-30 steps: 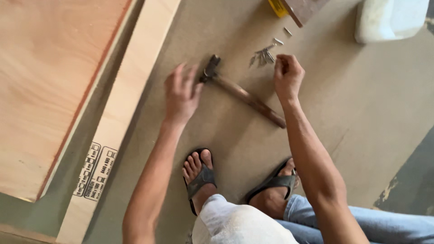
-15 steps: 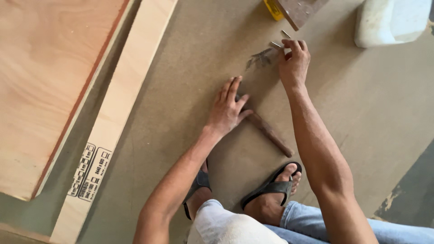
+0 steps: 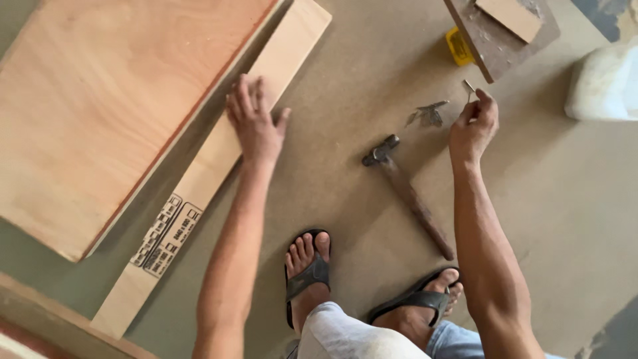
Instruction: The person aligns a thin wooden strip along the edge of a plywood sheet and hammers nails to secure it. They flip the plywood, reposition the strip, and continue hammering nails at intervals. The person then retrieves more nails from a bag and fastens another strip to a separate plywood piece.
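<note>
- Left hand [image 3: 256,126] — fingers spread flat, palm down on the long narrow wooden plank [image 3: 219,156] left of centre, gripping nothing.
- Right hand [image 3: 473,126] in the upper right, fingertips pinched together on a small nail [image 3: 468,86].
- Hammer [image 3: 409,193] lies on the brown floor board [image 3: 345,80] between the two arms, untouched — head toward the top.
- Loose nails [image 3: 426,115] in a heap just above the hammer head.
- Large plywood sheet [image 3: 113,100] fills the upper left.

Long pale plank [image 3: 219,159] flat; raised nail [image 3: 468,86].
</note>
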